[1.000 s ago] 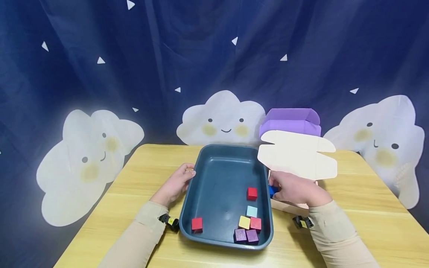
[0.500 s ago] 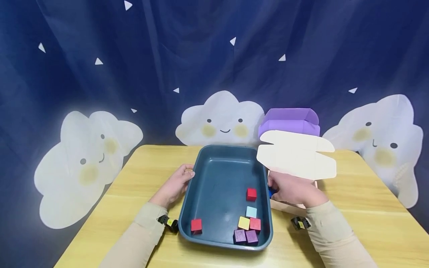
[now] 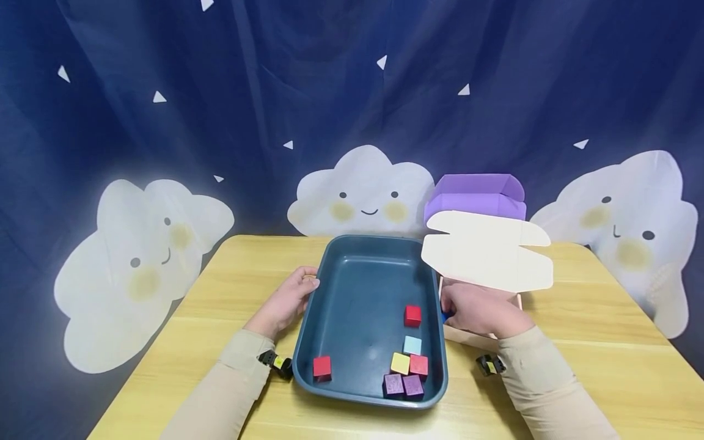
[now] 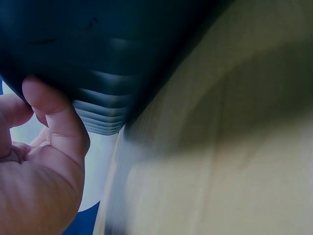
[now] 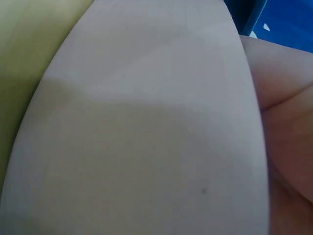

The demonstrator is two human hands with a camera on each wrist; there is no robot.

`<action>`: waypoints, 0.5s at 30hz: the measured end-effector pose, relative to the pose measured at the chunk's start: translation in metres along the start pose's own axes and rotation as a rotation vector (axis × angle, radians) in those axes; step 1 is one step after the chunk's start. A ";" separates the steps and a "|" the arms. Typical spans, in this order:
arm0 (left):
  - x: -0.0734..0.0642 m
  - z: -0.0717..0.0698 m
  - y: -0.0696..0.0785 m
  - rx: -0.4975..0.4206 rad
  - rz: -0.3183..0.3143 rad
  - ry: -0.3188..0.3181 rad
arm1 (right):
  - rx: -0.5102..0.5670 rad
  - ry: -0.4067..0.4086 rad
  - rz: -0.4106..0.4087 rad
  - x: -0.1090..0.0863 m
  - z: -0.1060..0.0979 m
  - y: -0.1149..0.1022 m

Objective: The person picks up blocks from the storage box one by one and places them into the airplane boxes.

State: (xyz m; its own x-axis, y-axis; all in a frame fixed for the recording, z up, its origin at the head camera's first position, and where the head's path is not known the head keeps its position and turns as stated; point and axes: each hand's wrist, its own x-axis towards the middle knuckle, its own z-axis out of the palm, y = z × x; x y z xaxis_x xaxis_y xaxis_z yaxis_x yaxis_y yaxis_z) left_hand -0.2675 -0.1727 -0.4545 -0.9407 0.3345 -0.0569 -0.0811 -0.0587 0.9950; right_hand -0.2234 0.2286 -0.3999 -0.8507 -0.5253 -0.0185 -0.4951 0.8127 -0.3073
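Mostly hidden, one blue piece (image 3: 445,317) meets right fingers (image 3: 448,298), hold unclear; left fingers (image 4: 55,110) pinch the tray (image 3: 368,299).

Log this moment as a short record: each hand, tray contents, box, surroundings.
Left hand: grips the left edge of the dark tray
Right hand: reaching inside the open box, beside a blue object; grip unclear
Tray contents: three red cubes, two purple cubes, one yellow cube, one light blue cube
Box: right of the tray, lid raised, pale inside, purple flap beyond
Surroundings: wooden table, navy backdrop with smiling clouds
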 end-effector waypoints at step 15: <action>0.000 0.000 0.000 0.000 0.011 -0.013 | 0.013 -0.038 -0.017 -0.005 -0.008 -0.004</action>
State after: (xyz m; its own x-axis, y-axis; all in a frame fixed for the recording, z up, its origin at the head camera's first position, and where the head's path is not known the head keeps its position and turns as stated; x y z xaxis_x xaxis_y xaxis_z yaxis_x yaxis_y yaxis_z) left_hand -0.2675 -0.1725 -0.4550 -0.9370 0.3465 -0.0445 -0.0704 -0.0626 0.9955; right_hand -0.2184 0.2304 -0.3914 -0.8350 -0.5481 -0.0491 -0.5066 0.8004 -0.3205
